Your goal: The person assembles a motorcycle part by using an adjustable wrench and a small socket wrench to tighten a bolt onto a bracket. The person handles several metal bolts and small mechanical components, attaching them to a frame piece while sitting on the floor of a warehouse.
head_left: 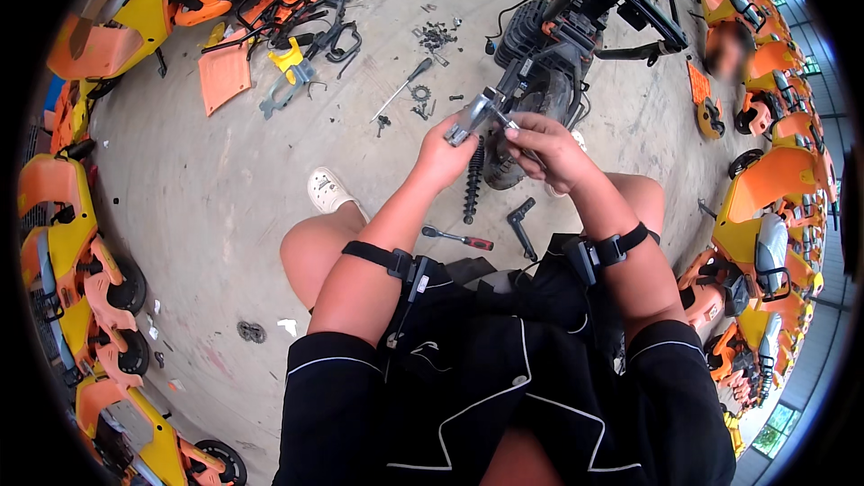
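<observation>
My left hand (443,155) is closed around a silver metal bracket-like part (477,112), raised in front of the bike's rear wheel (507,158). With thumb and fingers pinched, my right hand (552,153) holds a slim metal piece (508,122) against the bracket's right side; its exact kind is too small to tell. Just below the hands a black coil-spring shock absorber (472,182) lies on the floor. Nearer to me are a ratchet wrench (459,238) with a red and black handle and a black bent, pistol-shaped tool or part (520,227).
A stripped black bike frame (621,0) stands ahead, slightly right. Left of it lie a screwdriver (402,88), a toothed sprocket (420,93) and loose bolts (436,34). Orange panels (225,74) lie far left. Rows of orange-yellow scooters (760,184) line both sides. Another person is at far right.
</observation>
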`<state>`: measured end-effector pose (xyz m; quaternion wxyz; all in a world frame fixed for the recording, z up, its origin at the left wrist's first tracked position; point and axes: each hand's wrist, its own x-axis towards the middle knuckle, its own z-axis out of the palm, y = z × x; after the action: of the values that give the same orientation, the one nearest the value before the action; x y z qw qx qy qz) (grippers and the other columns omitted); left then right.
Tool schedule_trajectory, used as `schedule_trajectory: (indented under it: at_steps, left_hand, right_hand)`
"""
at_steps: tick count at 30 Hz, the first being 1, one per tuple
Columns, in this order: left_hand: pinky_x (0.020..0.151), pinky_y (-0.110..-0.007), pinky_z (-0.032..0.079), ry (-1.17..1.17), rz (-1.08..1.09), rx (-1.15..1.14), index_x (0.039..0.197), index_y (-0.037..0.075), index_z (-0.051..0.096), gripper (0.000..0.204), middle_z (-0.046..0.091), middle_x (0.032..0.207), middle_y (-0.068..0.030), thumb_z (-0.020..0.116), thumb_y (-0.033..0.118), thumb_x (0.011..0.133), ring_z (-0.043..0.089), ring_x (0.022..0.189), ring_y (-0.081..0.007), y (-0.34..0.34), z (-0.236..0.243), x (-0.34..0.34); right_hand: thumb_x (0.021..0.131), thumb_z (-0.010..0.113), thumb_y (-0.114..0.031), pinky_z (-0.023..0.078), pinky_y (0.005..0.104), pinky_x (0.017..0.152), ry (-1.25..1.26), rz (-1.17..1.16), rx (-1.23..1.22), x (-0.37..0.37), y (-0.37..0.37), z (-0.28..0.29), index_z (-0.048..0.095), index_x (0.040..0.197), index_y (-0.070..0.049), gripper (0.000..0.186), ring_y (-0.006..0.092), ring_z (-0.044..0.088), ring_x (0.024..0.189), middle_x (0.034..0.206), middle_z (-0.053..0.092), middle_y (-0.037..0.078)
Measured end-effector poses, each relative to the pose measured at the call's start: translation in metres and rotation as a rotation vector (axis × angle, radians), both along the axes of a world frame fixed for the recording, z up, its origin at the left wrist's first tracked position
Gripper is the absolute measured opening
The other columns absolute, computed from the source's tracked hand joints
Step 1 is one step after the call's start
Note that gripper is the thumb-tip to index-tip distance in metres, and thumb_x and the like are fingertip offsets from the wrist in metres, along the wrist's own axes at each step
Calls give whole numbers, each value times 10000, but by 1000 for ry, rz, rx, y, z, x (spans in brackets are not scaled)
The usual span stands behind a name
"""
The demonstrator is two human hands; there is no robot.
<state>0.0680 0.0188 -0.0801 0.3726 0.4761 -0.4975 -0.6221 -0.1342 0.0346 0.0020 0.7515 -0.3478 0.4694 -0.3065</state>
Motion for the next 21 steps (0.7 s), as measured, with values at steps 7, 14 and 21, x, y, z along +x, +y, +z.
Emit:
schedule_trajectory:
  at_steps: [7,14,21]
  left_hand:
    - [879,-305,523,17,-66,-297,1348,53,593,456,708,1120,-90,661,61,898,661,984,-146,-1,-3,-1]
    - [901,-299,514,-70,-45,-183,1358,29,579,473,700,1144,-109,620,36,887,660,1009,-163,0,-12,-14]
    - [874,-290,518,168,-164,-298,1365,27,566,436,706,1081,-97,648,40,936,654,962,-139,6,-3,-14]
  right_hand:
    - [1067,449,-376,303,223,349,-40,20,-32,7,25,3,604,1169,22,439,89,376,374,583,503,21]
    - [987,629,-334,465,327,465,836,-100,-845,6,28,-17,661,1105,-19,338,153,565,504,693,616,77]
    - [1054,478,-388,293,217,388,-400,85,274,-2,42,23,600,1169,9,431,89,384,427,619,467,33]
